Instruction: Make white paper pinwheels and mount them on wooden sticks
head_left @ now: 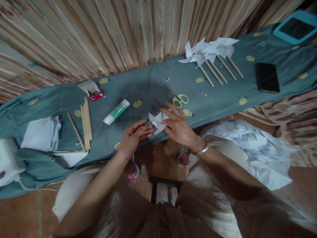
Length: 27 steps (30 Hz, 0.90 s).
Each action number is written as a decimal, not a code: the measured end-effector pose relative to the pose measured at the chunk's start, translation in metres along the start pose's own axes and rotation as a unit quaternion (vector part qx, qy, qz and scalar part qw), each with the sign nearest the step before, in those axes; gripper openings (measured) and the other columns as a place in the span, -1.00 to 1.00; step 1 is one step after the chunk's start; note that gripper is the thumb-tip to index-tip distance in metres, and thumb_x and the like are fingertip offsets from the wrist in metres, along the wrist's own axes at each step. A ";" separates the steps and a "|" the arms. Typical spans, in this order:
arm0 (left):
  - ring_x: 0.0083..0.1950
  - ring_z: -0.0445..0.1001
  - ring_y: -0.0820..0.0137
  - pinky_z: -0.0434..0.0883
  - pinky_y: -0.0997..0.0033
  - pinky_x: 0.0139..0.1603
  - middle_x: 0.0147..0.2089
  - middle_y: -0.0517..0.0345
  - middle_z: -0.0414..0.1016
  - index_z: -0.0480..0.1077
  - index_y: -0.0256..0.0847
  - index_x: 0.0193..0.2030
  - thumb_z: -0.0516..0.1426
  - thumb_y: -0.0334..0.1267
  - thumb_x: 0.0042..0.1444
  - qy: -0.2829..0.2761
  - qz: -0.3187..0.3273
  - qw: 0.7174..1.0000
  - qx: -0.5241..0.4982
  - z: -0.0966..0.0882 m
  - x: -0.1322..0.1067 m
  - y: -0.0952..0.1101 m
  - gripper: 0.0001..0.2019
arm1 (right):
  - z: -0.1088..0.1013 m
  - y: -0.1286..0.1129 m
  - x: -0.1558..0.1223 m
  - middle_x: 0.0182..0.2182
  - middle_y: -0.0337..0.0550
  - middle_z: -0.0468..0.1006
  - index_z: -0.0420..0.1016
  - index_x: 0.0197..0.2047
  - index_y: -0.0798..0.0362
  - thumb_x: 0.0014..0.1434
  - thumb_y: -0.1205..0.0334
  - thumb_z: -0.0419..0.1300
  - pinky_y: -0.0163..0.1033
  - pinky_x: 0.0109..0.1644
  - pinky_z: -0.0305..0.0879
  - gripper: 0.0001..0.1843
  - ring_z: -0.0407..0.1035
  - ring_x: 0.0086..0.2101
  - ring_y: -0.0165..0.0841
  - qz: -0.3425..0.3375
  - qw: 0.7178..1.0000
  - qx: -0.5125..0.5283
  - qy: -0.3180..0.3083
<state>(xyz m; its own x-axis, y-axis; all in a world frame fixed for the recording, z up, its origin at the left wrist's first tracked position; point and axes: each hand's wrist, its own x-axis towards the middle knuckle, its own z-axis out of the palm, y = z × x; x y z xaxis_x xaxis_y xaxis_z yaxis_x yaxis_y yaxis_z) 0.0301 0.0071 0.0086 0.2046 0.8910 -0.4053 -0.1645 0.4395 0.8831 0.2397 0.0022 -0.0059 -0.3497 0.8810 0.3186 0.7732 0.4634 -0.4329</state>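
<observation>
A white folded-paper pinwheel (157, 124) is held close to the near edge of the cloth-covered table. My right hand (178, 127), with a bangle at the wrist, grips its right side between thumb and fingers, the upper fingers reaching over it. At its left edge my left hand (132, 136) pinches the paper, fingers closed. Just beyond my right hand lie scissors (178, 98) with light green handles. To the left rests a white and green glue stick (117, 111). No stick shows on the held pinwheel.
Several finished pinwheels on sticks (210, 54) lie at the back right, near a black phone (267, 77) and a blue-framed clock (297, 27). On the left are wooden sticks (86, 124), a red box of fasteners (92, 92) and paper squares (41, 134). A plastic bag (257, 148) sits lower right.
</observation>
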 end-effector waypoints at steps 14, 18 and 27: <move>-0.12 0.60 0.35 0.47 0.26 0.07 -0.21 0.16 0.63 0.50 -0.19 -0.29 0.34 -0.24 0.00 -0.024 -0.065 0.981 -0.183 0.026 0.004 -0.004 -0.84 | 0.005 -0.005 -0.002 0.25 -0.12 0.39 0.59 -0.20 -0.01 0.16 0.41 0.12 0.20 0.32 0.12 -0.75 0.03 0.36 -0.08 -0.004 0.999 0.034 0.034; -0.16 0.58 0.39 0.46 0.36 0.02 -0.20 0.17 0.63 0.54 -0.21 -0.27 0.38 -0.24 -0.08 -0.031 -0.046 0.983 -0.173 0.029 0.003 0.004 -0.78 | 0.002 -0.015 0.000 0.29 -0.07 0.33 0.55 -0.11 -0.01 0.18 0.38 0.12 0.20 0.32 0.13 -0.74 0.01 0.37 -0.08 -0.021 0.998 0.030 0.058; -0.34 0.52 0.47 0.42 0.48 -0.18 -0.33 0.20 0.64 0.55 -0.25 -0.27 0.43 -0.29 -0.24 0.013 0.003 0.988 -0.154 0.023 0.008 0.008 -0.67 | -0.007 -0.037 0.004 0.37 -0.05 0.19 0.43 0.09 -0.10 0.20 -0.01 0.24 0.28 0.35 0.07 -0.59 -0.06 0.39 -0.02 -0.039 0.994 0.078 0.069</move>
<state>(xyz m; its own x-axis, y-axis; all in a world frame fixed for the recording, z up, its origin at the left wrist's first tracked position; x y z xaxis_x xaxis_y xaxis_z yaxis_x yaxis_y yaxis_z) 0.0522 0.0149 0.0178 0.1791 0.8947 -0.4092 -0.4516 0.4443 0.7737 0.2139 -0.0117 0.0175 -0.3216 0.8253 0.4642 0.6512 0.5487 -0.5243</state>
